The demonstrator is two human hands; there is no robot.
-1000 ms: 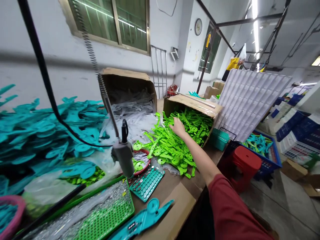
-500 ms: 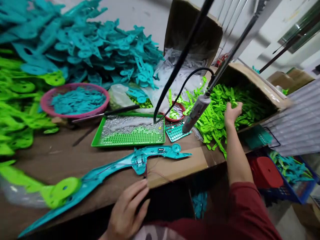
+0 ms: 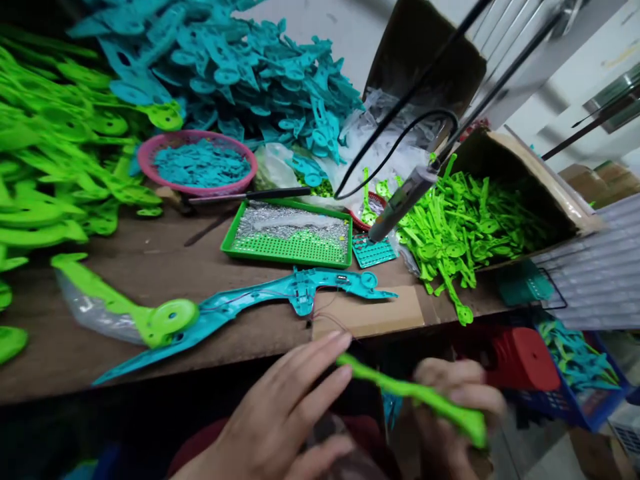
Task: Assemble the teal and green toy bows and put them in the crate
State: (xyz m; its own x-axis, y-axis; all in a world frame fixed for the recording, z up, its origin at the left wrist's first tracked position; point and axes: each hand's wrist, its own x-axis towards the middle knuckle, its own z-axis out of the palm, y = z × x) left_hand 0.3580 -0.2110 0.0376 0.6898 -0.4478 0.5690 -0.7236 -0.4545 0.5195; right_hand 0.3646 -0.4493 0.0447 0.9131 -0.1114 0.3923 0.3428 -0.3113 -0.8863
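Observation:
In front of my body, my right hand (image 3: 455, 407) grips a long, narrow lime-green plastic part (image 3: 405, 390); the hand is blurred. My left hand (image 3: 295, 407) has its fingers stretched out beside the far end of that part; whether they touch it I cannot tell. On the table beyond lies a long teal plastic shell (image 3: 250, 291) with thin wires running along it. A lime-green arm-shaped piece with a round disc (image 3: 173, 321) rests across its left end, and a clear plastic piece (image 3: 100, 308) is joined to that arm.
A green tray (image 3: 287, 250) of small metal bits stands behind the shell, near a pink basket (image 3: 145, 157) of teal pieces. A grey cylindrical tool (image 3: 403, 203) hangs over a teal perforated plate (image 3: 375, 251). Lime-green parts (image 3: 450, 233) spill from a cardboard box (image 3: 543, 177) at right.
My right hand has come back from the box's lime-green pile with a long part in it. My left hand has left the table edge and moved right towards that part. The view has shifted.

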